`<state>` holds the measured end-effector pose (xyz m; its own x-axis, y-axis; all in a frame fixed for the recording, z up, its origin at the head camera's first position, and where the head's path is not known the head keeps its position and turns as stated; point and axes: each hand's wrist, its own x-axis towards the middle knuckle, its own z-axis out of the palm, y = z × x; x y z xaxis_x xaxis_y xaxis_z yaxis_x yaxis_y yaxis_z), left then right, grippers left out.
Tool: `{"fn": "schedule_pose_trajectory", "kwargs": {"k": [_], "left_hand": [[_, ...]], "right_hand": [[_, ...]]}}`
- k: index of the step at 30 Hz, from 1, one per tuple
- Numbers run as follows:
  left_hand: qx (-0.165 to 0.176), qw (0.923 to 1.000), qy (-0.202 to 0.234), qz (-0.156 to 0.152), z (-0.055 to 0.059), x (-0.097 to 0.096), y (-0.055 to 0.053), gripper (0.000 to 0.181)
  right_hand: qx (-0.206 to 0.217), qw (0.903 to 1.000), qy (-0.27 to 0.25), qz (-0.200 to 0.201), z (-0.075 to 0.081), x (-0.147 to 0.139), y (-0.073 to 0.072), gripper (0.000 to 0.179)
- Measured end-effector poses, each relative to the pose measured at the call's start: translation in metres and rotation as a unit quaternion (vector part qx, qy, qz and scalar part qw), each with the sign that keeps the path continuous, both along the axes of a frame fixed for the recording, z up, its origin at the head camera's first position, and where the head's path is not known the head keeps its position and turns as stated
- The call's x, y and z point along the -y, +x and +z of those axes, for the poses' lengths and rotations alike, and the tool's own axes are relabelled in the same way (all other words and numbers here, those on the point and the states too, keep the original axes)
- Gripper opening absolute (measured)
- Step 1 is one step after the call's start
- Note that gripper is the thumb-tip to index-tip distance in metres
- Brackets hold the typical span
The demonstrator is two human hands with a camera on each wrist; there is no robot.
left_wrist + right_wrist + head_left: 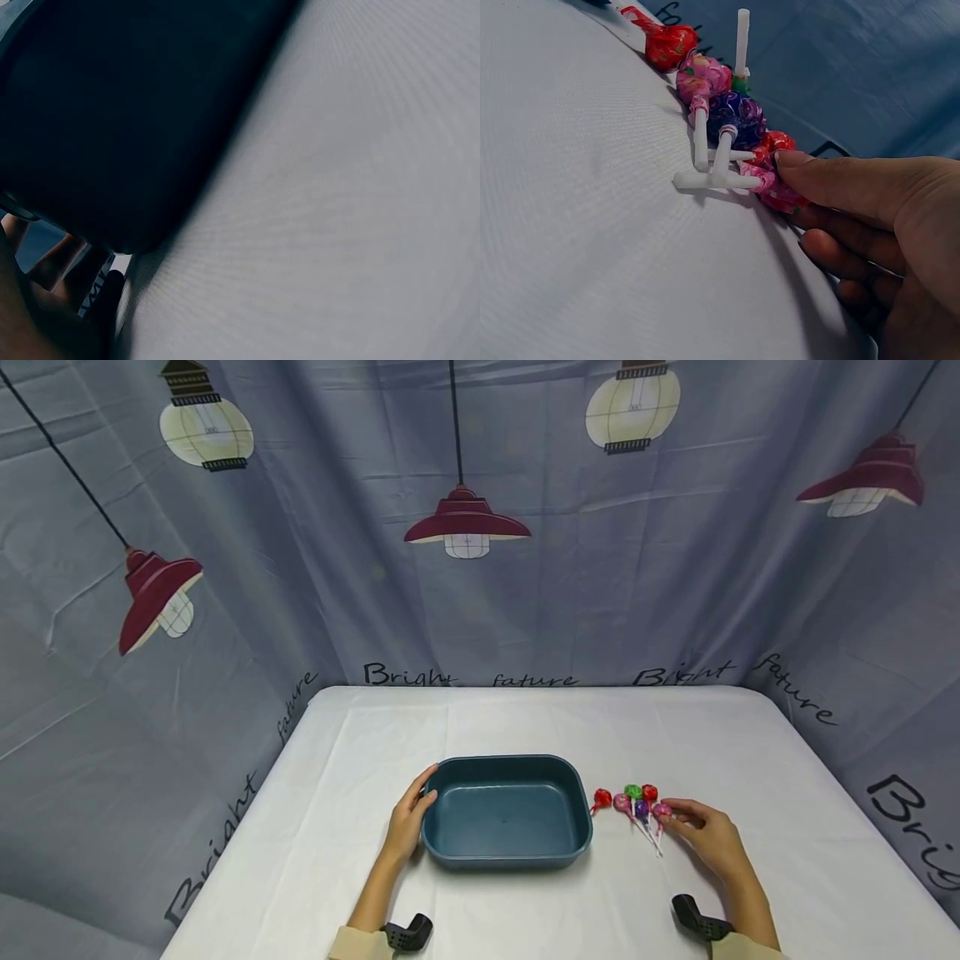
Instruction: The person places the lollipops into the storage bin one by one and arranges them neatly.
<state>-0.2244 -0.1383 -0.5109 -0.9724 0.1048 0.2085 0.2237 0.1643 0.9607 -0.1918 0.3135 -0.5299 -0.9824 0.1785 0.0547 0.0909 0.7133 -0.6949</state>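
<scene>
A dark teal rectangular dish (510,822) stands on the white-covered table, its inside bare. My left hand (407,821) holds it by the left wall, thumb at the rim; the left wrist view shows the dish's dark outside (127,120) and part of the fingers (56,262). To the right of the dish lie several wrapped lollipops: red (602,798), pink (622,802), green (633,792), purple (641,810) and another red (649,793). Rightmost is a second pink lollipop (662,810), its wrapped head pinched between thumb and fingers of my right hand (708,835). White sticks cross close together (718,169).
A white cloth covers the table (360,735). Behind and at both sides hangs a grey-blue curtain (510,602) printed with lamps and lettering. Black wrist devices (408,933) sit on both forearms.
</scene>
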Motion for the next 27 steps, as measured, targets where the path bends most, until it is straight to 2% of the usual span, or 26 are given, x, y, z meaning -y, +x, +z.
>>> {"fn": "schedule_pose_trajectory", "kwargs": {"k": [2,9,11,18,27], "left_hand": [[-0.008,1.0,-0.004,0.003,-0.002,0.0,-0.001,0.041],[-0.009,0.9999,0.007,0.001,-0.027,0.002,-0.014,0.041],[-0.013,0.9999,0.002,0.006,-0.03,0.002,-0.015,0.04],[-0.024,0.9997,0.008,0.004,-0.031,0.002,-0.016,0.04],[0.011,0.9996,0.019,-0.018,-0.028,0.007,-0.018,0.041]], "right_hand": [[0.002,1.0,0.001,0.005,0.001,-0.001,0.0,0.037],[0.013,0.9998,0.01,0.013,0.007,-0.004,0.001,0.044],[0.022,0.9996,0.006,0.017,0.008,-0.005,0.001,0.045],[0.034,0.9989,0.004,0.031,0.013,-0.006,0.004,0.048],[0.041,0.998,-0.024,0.042,0.018,-0.006,0.007,0.05]]}}
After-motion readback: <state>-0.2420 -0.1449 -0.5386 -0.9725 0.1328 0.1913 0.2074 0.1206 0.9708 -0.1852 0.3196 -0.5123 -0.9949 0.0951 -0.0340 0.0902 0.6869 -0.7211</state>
